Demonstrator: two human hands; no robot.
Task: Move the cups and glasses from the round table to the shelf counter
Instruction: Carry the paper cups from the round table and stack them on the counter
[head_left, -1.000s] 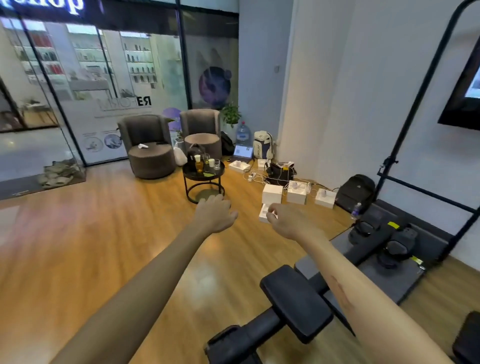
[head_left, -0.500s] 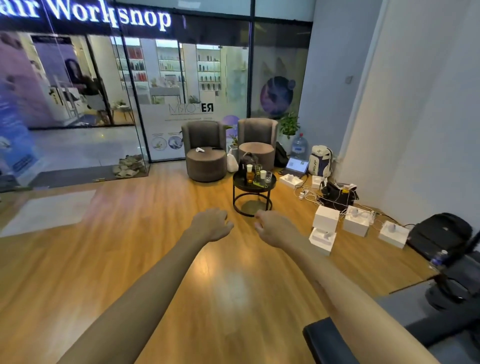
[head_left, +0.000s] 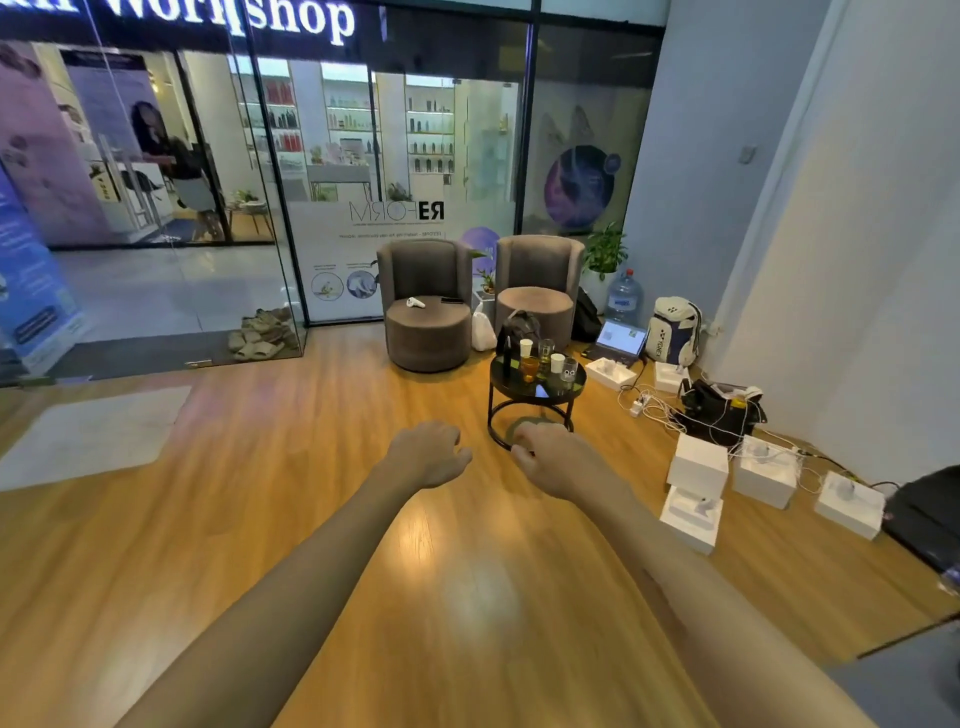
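Step-wise this reads as the approach leg: nothing has been picked up, and the shelf counter isn't in the shot at all, so where the drop-off sits can't be told from here.

Biggest thing in the scene is the wood floor (head_left: 322, 519), a wide bare stretch between the person and the seating corner, so there's loads of walking room straight ahead. Behind that, 2 brown armchairs (head_left: 428, 306) stand against the glass front. Just in front of the right-hand one is the round table (head_left: 519, 387), dark top on a thin black ring frame, with its near edge facing the person. To the right of it the floor gets messy: white boxes (head_left: 696, 465), a tangle of cables (head_left: 654, 405) and a black bag, so coming in from the left or dead centre looks like the safer line (the cables are a trip risk, probably).

On the table sit the cups and glasses (head_left: 545, 358), bunched close together: 2 white paper cups, a few clear glasses, at least 1 with amber liquid. An exact count is too small to call.

Both arms are stretched out in front, well short of the table. The left hand (head_left: 423, 454) hangs with fingers loosely curled, holding nothing. The right hand (head_left: 550, 457) is the same, loose curl, empty.

Next move probably calls for closing the gap, then taking an outer cup first so the packed ones don't get knocked.
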